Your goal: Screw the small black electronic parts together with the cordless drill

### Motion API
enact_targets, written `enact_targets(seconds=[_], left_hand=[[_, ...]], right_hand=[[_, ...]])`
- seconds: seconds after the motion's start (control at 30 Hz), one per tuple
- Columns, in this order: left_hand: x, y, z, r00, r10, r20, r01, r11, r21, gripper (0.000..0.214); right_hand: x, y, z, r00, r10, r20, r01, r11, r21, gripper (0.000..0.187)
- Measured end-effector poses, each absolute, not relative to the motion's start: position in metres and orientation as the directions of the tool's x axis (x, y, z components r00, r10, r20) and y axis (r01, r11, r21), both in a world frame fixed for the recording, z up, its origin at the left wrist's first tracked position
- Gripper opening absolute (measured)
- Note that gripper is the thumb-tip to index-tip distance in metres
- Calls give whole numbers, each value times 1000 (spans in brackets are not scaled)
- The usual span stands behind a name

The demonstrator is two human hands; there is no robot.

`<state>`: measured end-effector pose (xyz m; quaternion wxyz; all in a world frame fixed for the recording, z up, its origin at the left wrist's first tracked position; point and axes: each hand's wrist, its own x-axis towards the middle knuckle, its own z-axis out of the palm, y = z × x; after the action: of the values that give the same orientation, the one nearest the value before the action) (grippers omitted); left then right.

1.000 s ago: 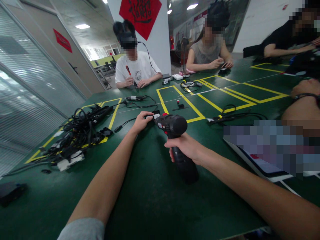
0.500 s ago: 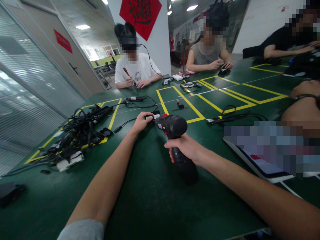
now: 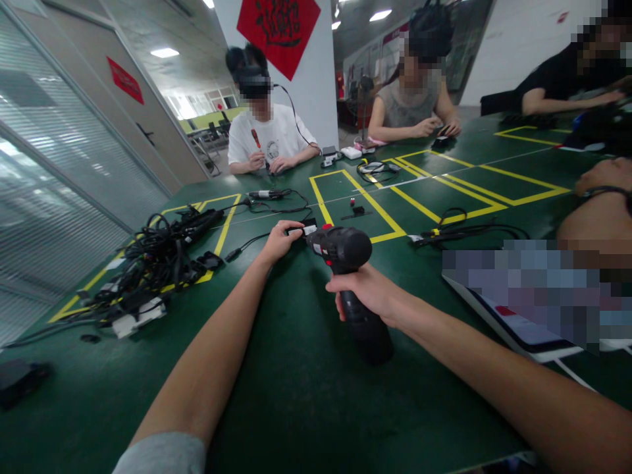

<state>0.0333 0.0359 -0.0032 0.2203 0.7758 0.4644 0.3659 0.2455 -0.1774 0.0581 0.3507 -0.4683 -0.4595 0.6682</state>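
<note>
— Cordless drill: why held so?
— Right hand clamps its grip, steadying it over the green surface; left hand pinches a cabled plug just beside its head.

One head-worn camera looks forward and down at the left hand and right hand close below.
</note>
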Motion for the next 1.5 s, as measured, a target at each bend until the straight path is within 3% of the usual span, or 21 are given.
enact_targets(seconds=[1.5], left_hand=[[33, 36, -4, 293, 883, 367, 560, -470, 683, 29]], right_hand=[[247, -176, 56, -329, 894, -304, -56, -340, -939, 11]])
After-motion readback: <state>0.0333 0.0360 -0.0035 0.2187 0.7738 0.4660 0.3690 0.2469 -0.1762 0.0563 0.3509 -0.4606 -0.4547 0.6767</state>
